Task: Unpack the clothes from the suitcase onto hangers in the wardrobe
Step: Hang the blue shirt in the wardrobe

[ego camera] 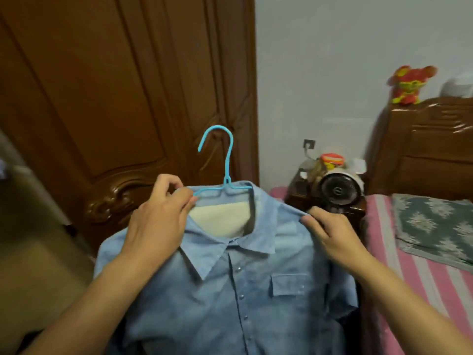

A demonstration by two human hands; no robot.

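- Head view: nearest the lens, a light blue button-front denim shirt (230,285) is held up before the brown carved wooden wardrobe door (107,85), already draped on a thin blue plastic hanger (225,172).
- The hanger's arm and collar are pinched by the left hand (158,219), steadying it.
- The shirt's shoulder is grasped by the right hand (330,234), apparently to seat it squarely.

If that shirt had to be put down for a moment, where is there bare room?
The pink striped bed is free between the right hand and the green patterned cloth. The nightstand is crowded with a fan and jars. Both hands hold the blue shirt on its hanger.
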